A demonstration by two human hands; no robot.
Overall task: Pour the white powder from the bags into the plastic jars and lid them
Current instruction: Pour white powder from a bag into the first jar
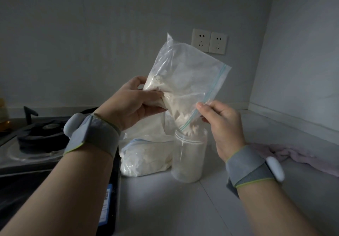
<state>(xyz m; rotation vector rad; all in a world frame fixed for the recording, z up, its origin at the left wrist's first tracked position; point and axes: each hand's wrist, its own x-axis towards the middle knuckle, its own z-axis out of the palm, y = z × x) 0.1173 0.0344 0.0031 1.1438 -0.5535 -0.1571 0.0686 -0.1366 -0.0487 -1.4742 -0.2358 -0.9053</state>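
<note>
- Two hands in view, both on one zip bag (pixel 185 74), which is held up above the tabletop (pixel 183 208).
- left hand (pixel 132 105) — grip closed around the bag's powder-filled bulge on its left side, fingers curled into the plastic.
- right hand (pixel 222 125) — grip is a pinch, thumb and fingertips on the bag's blue zip strip (pixel 214 87) near its low end.
- Zip bag is tilted, with its closed end high toward the wall and its low corner at the mouth of the jar.
- white powder (pixel 176 105) is bunched in the lower half of the bag; a clump sits right at the jar mouth.
- One plastic jar (pixel 189 158) — clear, upright on the tabletop, mouth open, powder filling most of it.
- One second bag (pixel 146 155), also with powder inside, lies on the tabletop just left of the jar and touches it; two bags in total.
- Two grey wristbands, one per wrist: left (pixel 91 136), right (pixel 249 169).
- Two wall sockets (pixel 201 37) side by side behind the raised bag.
- One pink cloth (pixel 293 155) crumpled on the tabletop, right of the right hand.
- One gas burner (pixel 44 135) at far left, well apart from the jar.
</note>
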